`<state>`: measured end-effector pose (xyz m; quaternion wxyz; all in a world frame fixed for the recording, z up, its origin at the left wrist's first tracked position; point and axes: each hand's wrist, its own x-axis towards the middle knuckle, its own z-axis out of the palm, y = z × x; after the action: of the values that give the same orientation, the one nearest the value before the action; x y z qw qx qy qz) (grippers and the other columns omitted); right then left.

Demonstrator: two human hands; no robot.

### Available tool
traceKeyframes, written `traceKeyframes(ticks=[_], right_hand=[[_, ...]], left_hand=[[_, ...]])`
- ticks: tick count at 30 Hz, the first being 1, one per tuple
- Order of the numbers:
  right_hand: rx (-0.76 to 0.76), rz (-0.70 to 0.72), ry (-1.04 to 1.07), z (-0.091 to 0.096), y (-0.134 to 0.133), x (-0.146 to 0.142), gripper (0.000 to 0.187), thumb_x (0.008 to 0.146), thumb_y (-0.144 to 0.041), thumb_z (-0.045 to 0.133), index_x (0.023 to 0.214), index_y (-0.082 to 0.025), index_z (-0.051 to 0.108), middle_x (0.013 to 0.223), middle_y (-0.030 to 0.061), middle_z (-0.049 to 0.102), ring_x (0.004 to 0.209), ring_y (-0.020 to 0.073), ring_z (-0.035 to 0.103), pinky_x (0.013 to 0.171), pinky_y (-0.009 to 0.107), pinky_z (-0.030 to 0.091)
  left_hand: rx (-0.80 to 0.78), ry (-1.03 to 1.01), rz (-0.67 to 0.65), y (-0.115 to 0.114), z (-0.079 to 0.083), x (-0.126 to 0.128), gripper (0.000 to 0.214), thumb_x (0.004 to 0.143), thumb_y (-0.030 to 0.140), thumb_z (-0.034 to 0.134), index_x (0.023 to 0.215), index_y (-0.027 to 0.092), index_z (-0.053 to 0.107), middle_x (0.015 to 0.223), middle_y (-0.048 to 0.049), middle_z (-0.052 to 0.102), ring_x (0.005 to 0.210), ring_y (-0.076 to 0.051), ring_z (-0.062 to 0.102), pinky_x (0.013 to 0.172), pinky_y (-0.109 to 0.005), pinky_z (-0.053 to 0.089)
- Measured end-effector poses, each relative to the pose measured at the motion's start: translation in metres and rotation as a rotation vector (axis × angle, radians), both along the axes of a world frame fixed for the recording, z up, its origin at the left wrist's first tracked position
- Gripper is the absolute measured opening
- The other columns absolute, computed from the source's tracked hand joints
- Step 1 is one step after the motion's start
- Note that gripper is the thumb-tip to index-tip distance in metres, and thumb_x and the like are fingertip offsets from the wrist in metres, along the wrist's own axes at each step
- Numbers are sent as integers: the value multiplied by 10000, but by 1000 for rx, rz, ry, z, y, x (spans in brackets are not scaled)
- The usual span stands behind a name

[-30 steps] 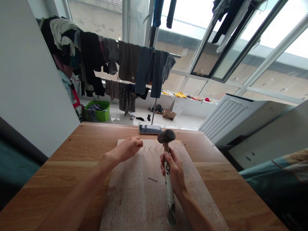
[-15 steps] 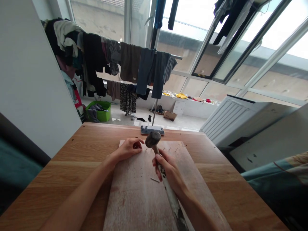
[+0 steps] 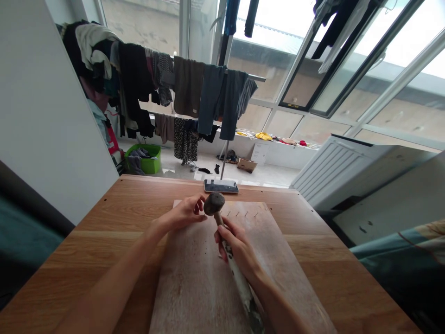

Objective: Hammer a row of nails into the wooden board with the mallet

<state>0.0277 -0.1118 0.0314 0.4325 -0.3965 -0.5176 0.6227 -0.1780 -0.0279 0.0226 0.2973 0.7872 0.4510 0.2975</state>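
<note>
My right hand (image 3: 236, 243) is wrapped around the pale, worn handle of a mallet (image 3: 214, 204) with a dark, rounded head. The head hangs over the far part of a whitish wooden board (image 3: 189, 278). Along the board's far end several thin nails (image 3: 246, 214) stand in a row, slightly tilted. My left hand (image 3: 187, 211) rests at the board's far left, just left of the mallet head. Its fingers are loosely bent and the thumb is apart from them, with nothing visible between. The mallet head hides the spot right beside the fingertips.
The board lies on a wooden table (image 3: 104, 241). A phone (image 3: 221, 186) lies at the table's far edge. Beyond are a loaded clothes rack (image 3: 257, 78), a green tub (image 3: 153, 164) and a cardboard box (image 3: 246, 165). A white ribbed appliance (image 3: 323, 160) stands at the right.
The mallet and my right hand have shifted left, so the head now covers the nail near my left hand. The loose nail on the board is no longer visible. My left fingers have drawn back slightly.
</note>
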Motion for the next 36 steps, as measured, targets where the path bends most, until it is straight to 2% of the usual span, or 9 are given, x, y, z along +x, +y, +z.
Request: traceKeyframes(ticks=[3,6,9,14,19,22,25,29,36], right_hand=[[11,-142,73,5,0,6,327,875,-471,622,1030,-183,601,686,-50,567,365,55,464,318,163,332],[32,-300,115,8,2,13,302,855,-454,641,999,-194,589,666,-61,557,369,55,454,323,163,335],[31,-376,160,7,6,19,266,849,-433,639,973,-204,584,676,-64,559,376,51,440,333,163,341],[29,-356,179,5,8,24,256,847,-439,642,943,-210,581,681,-63,556,379,54,435,338,170,344],[-4,-289,153,5,4,17,268,848,-456,639,860,-202,553,673,-56,555,367,55,442,318,165,323],[-32,-244,144,4,2,13,282,846,-458,641,945,-202,578,679,-55,566,373,60,455,324,164,337],[-42,-219,124,3,1,11,293,838,-470,650,908,-193,584,682,-48,574,374,58,466,322,164,345],[-29,-196,114,0,1,9,295,855,-471,641,926,-189,588,682,-46,577,371,58,474,316,160,349],[10,-162,94,-4,0,4,359,874,-479,634,1075,-183,602,695,-47,576,364,60,470,307,161,348]], left_hand=[[58,134,-72,-10,21,1,173,773,266,697,891,192,595,807,16,586,727,-143,561,641,-244,429],[50,289,-259,-33,36,20,100,769,213,682,861,213,641,860,0,622,745,-159,590,626,-258,429],[96,446,-394,-59,33,52,166,736,234,736,893,217,684,930,-42,673,780,-226,638,629,-317,453],[235,511,-401,-75,23,79,63,730,118,681,755,171,705,849,-105,697,766,-271,663,654,-361,486],[70,516,-222,-45,32,38,205,692,67,606,822,196,697,680,-33,665,641,-208,628,566,-300,419],[-6,230,-129,-19,22,4,391,742,113,579,1107,228,657,754,17,679,669,-144,619,599,-239,433],[-95,-53,-2,1,2,-17,216,803,254,589,990,183,671,758,5,661,710,-137,619,642,-232,473],[-127,-181,31,7,-15,-23,203,778,332,653,889,164,676,794,-14,669,718,-136,595,647,-239,471],[-152,-111,-40,4,-10,-22,158,736,250,624,848,165,694,815,-7,694,699,-122,548,645,-232,445]])
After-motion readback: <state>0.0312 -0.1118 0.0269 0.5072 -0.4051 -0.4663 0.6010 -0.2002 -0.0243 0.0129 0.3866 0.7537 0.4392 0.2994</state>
